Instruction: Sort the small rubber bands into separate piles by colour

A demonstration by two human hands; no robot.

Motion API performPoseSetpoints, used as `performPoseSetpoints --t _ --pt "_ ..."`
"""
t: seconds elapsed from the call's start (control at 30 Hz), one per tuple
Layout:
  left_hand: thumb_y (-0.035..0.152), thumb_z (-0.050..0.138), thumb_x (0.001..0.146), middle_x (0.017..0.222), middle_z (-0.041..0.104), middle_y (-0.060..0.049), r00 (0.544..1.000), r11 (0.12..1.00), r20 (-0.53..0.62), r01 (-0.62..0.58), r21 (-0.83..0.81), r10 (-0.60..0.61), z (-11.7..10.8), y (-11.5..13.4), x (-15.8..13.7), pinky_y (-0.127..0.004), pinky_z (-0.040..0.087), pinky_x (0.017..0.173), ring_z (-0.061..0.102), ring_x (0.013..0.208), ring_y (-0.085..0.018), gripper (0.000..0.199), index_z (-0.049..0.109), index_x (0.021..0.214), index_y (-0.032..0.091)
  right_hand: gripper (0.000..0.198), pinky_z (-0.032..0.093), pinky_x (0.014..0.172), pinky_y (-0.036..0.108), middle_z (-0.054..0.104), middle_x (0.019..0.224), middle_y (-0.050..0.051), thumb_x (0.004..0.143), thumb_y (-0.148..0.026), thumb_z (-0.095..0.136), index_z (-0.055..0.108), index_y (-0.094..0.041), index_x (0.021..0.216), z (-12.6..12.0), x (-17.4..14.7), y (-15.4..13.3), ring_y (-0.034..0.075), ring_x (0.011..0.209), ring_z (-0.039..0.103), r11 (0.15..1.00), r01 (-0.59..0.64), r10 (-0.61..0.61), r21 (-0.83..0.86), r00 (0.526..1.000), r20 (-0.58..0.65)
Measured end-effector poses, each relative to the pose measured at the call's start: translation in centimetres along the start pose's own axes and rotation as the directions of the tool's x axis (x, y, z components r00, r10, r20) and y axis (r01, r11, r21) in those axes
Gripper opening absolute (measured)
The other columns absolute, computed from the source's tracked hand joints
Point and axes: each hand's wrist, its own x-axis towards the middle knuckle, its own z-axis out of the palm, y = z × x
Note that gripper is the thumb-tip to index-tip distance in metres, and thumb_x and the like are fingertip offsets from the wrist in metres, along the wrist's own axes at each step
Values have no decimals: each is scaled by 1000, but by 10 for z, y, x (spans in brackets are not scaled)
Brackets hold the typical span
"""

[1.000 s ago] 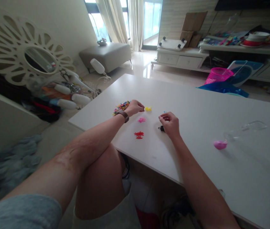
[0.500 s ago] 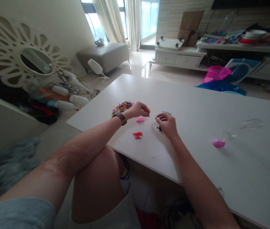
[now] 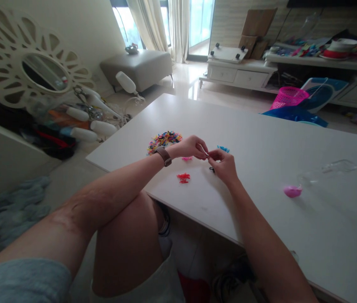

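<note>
Over the white table (image 3: 260, 176) my left hand (image 3: 194, 147) and my right hand (image 3: 224, 165) meet at the fingertips. Both are closed in a pinch; what sits between the fingers is too small to make out. Behind my left wrist lies a heap of small mixed-colour pieces (image 3: 163, 141), like tiny elastic bands. Small one-colour groups lie around the hands: red pieces (image 3: 183, 178), pink pieces (image 3: 186, 158) partly covered by my left hand, blue pieces (image 3: 223, 149) beyond my right hand, and black pieces (image 3: 211, 169) beside its fingers.
On the right of the table are a pink rounded object (image 3: 292, 191) and a clear plastic container (image 3: 339, 166). A pink basket (image 3: 288, 97) stands on the floor beyond the far edge. A white lamp (image 3: 125, 82) is at the left.
My left hand has moved right, until its fingertips met those of my right hand. My right fingers have closed to a pinch. The view has shifted slightly.
</note>
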Motion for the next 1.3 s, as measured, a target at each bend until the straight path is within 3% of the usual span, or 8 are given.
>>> performPoseSetpoints --t 0.47,0.7,0.8,0.93,1.07,1.3 --pt "18 85 71 76 77 -11 1000 1000 15 -4 -11 4 -4 5 -1 -27 62 73 76 76 -18 15 77 80 9 12 54 71 34 74 77 4 78 -30 64 72 -20 80 -5 1 -1 19 69 66 999 -19 17 -27 996 -92" --pt "18 85 69 75 77 -10 998 998 -66 10 59 -6 -15 -2 0 -28 61 71 73 72 -18 13 79 79 10 13 55 73 34 74 77 4 75 -28 65 72 -19 80 -16 8 14 20 71 68 995 -93 95 20 968 -233" --pt "17 84 66 75 77 -8 996 986 -83 33 165 -20 -27 -8 -2 -28 58 69 72 71 -17 15 80 80 12 13 55 72 34 74 77 5 73 -29 67 73 -19 79 -20 11 20 21 71 69 991 -123 131 49 955 -266" --pt "17 81 65 71 76 -5 993 941 -93 100 322 -74 -43 -14 -9 -25 53 63 70 67 -17 15 80 79 13 14 54 70 34 75 76 5 71 -30 67 73 -19 78 -20 11 20 21 70 69 989 -142 147 38 958 -247" --pt "17 79 66 66 74 -4 984 921 -97 172 348 -148 -51 -20 -15 -23 52 61 69 65 -17 7 78 72 15 14 53 70 34 74 75 5 71 -31 67 73 -19 76 -20 11 16 21 70 68 987 -158 158 16 966 -204" --pt "22 82 67 64 73 -4 981 881 -114 193 431 -159 -55 -30 -21 -21 47 56 66 61 -15 8 78 71 16 14 51 65 32 73 75 4 71 -31 64 72 -20 74 -22 10 13 20 66 65 981 -175 163 -81 977 -137"
